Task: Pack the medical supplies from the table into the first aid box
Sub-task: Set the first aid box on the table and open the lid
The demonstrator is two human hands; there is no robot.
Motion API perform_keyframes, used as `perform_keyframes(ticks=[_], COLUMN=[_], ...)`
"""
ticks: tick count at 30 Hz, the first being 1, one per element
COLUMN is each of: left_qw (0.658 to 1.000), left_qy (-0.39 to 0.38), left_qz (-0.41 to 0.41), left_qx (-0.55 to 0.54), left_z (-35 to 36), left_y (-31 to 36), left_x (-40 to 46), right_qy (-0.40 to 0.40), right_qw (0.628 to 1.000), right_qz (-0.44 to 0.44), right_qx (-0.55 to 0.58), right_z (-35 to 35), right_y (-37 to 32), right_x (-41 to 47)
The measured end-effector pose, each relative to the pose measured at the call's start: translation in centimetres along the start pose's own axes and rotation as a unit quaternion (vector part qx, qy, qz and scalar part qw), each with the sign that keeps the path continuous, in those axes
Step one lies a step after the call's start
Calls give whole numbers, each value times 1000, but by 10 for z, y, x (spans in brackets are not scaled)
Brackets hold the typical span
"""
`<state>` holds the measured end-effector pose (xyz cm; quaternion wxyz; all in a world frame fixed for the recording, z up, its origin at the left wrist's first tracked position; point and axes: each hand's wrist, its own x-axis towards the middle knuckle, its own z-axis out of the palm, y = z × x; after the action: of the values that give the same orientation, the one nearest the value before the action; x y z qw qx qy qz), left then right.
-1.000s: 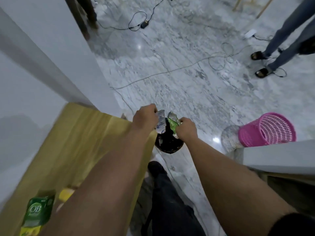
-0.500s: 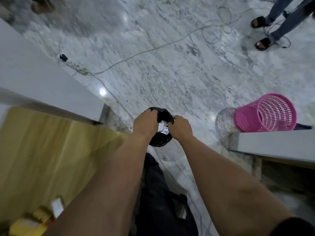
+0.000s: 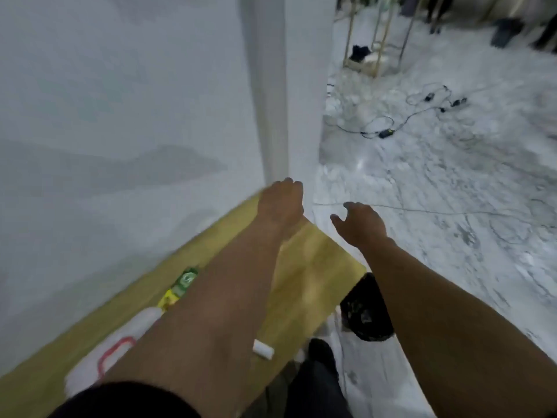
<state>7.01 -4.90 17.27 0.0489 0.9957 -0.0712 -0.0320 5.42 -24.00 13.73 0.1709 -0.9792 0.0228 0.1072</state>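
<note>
My left hand hovers over the far corner of the wooden table, fingers curled downward, holding nothing that I can see. My right hand is out past the table's right edge above the floor, fingers spread and empty. On the table lie a white first aid box with a red handle, partly hidden by my left forearm, a green and yellow packet and a small white roll near the front edge. The picture is blurred.
A black waste bin stands on the marble floor just right of the table. A white wall runs along the table's far side. Cables and metal-legged furniture lie further off on the floor.
Both hands have left the black bin and let go of the crumpled wrapper they held over it. The view has swung left, back to the table.
</note>
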Motion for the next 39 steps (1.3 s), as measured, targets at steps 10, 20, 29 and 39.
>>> perform_keyframes(ticks=[10, 20, 29, 39], left_qw=[958, 909, 902, 890], left_qy=[102, 143, 205, 237], left_qz=[-252, -357, -360, -378], left_qx=[90, 158, 126, 99], left_z=[-52, 44, 115, 140], left_y=[-246, -325, -248, -182], left_x=[-204, -330, -430, -484], right_qy=[8, 56, 95, 107], right_qw=[948, 848, 829, 824], right_qz=[-313, -517, -545, -554], right_qx=[-56, -100, -76, -53], right_z=[50, 184, 228, 229], right_y=[-269, -354, -262, -206], right_x=[-52, -104, -175, -245])
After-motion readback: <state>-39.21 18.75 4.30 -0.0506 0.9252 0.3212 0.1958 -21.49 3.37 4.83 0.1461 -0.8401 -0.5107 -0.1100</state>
